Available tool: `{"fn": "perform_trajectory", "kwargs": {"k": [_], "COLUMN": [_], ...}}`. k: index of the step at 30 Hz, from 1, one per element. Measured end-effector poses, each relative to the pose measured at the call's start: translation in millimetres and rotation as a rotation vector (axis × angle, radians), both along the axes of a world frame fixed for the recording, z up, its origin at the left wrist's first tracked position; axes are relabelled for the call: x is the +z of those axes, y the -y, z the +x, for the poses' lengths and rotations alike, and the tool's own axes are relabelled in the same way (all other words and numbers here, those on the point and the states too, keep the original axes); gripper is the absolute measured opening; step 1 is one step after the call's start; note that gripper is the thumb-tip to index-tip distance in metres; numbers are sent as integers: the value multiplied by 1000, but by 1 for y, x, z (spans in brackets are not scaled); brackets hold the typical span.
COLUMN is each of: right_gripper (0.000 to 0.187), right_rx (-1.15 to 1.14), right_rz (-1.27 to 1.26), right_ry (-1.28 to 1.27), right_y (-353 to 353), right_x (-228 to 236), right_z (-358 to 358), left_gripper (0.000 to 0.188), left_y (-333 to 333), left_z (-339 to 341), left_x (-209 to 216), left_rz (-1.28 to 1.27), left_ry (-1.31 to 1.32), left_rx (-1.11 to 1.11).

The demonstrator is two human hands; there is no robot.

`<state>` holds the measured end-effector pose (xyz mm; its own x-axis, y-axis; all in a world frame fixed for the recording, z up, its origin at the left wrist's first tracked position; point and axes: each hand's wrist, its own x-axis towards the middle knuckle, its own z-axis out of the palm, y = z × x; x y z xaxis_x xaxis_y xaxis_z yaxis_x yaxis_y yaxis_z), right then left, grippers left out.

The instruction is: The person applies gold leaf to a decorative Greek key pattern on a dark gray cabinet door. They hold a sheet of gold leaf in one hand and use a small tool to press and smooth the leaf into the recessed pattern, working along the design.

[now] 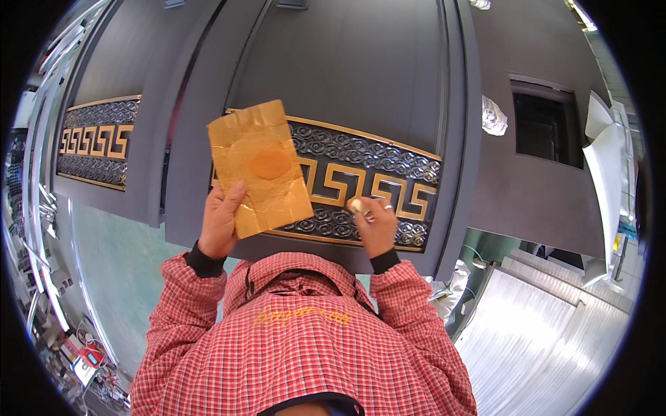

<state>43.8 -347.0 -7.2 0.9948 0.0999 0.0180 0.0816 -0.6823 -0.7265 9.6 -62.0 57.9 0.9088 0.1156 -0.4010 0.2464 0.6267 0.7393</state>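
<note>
1. My left hand (222, 218) pinches the card (272, 202) over the fret's left part; if it tips too far, the orange patch (269, 164), should it be wet, could run off.
2. My right hand (377, 225) pinches a small pale pad (359, 205) near the gold fret (338, 186); a slip could smear the dark scrollwork (381, 156).
3. Too loose a pinch could drop the pad onto the panel (347, 62).
4. The card hides some of the fret and most left fingers.
5. I can't tell what the pad is, or whether it touches the fret.
</note>
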Motion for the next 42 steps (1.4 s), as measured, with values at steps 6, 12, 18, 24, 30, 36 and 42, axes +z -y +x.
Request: {"fn": "perform_trajectory", "kwargs": {"k": [6, 12, 18, 24, 30, 36, 42], "right_gripper": [30, 27, 26, 24, 23, 22, 21], "right_rx": [-16, 166, 217, 191, -137, -90, -115], "right_rz": [138, 130, 16, 15, -2, -84, -258], "right_ry": [140, 278, 316, 293, 159, 116, 107], "right_y": [-9, -36, -30, -14, 45, 32, 43], "right_x": [83, 124, 122, 122, 62, -26, -50], "right_z": [15, 17, 20, 16, 6, -11, -12], "left_gripper": [30, 32, 32, 32, 30, 32, 31], "left_y": [20, 43, 53, 60, 43, 37, 37], "left_z": [0, -1, 0, 0, 4, 7, 10], "left_x": [-11, -13, -6, -6, -8, -7, -9], "left_rz": [-65, -119, -86, -56, -57, -55, -28], "left_ry": [-6, 17, 41, 48, -3, -7, -8], "left_rx": [-103, -170, -214, -219, -163, -154, -135]}}
